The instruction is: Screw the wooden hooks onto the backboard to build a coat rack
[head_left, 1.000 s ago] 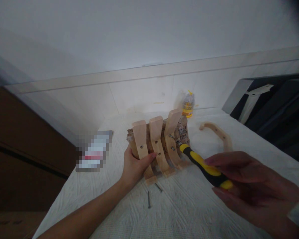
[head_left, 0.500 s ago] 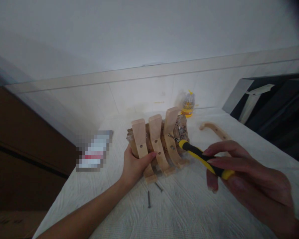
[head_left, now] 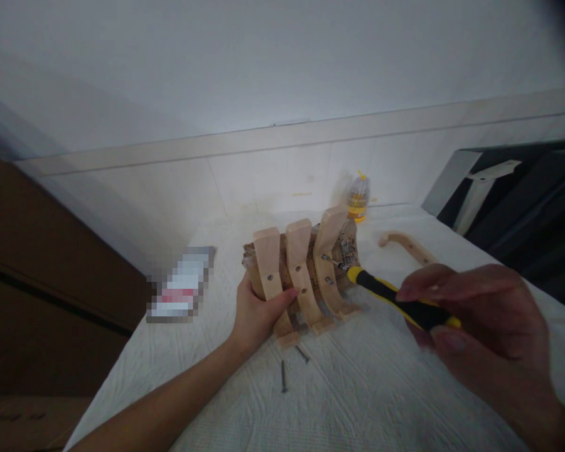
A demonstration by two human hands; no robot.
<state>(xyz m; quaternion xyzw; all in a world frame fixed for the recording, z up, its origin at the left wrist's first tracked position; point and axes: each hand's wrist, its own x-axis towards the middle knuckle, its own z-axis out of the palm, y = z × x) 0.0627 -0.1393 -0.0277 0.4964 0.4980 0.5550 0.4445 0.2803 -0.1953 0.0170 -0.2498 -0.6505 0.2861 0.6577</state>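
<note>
Apparently mostly done; clasping brown block (head_left: pixel 349 245), with three brackets (head_left: pixel 297 242) across it, in left hand (head_left: pixel 257 314); pinching screwdriver (head_left: pixel 381 290) in right hand (head_left: pixel 494 326) at its rightmost bracket (head_left: pixel 332 229); leaving loose fourth bracket (head_left: pixel 410 243) to its right, two screws (head_left: pixel 284 375) in front.

from my remote post i take the white textured cloth (head_left: pixel 367 389) as my mark. on its left part i see a flat item (head_left: pixel 183 282), pixelated, with a red band. at its far edge a clear-and-yellow container (head_left: pixel 358 199) stands by the pale wall (head_left: pixel 263 188). left of the cloth i make out a brown panel (head_left: pixel 51 270); right of it, a dark object (head_left: pixel 537 207) with a pale bracket (head_left: pixel 474 196) against it.
</note>
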